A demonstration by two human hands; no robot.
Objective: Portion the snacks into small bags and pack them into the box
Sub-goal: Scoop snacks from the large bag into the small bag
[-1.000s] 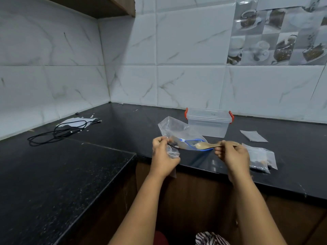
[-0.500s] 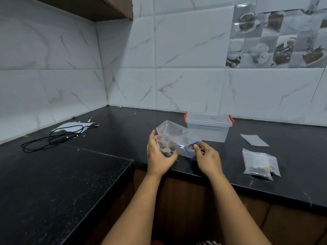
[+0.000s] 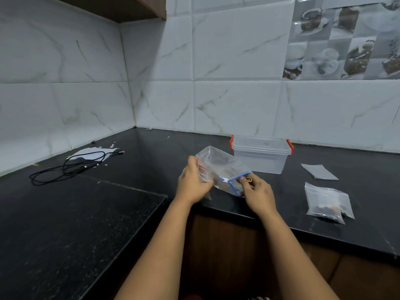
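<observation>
At the front edge of a black stone counter point(image 3: 270, 204), a large clear zip bag point(image 3: 223, 167) with a blue seal lies tilted between a person's two hands, its blue-edged mouth turned toward the right hand point(image 3: 257, 192). That hand's fingers are closed on a wooden spoon point(image 3: 249, 179), only its end visible at the bag's mouth. The left hand point(image 3: 192, 182) pinches a small clear bag point(image 3: 203, 172) against the large bag's left side. Just behind stands a clear plastic box point(image 3: 260, 156) with red clips, its lid on. To the right lie two small bags with dark snacks point(image 3: 326, 202), overlapping, and beyond them a flat empty bag point(image 3: 319, 171). Well to the left, a black cable point(image 3: 67, 167) is coiled beside white paper point(image 3: 91, 153), near the marble-tiled wall point(image 3: 227, 61).
</observation>
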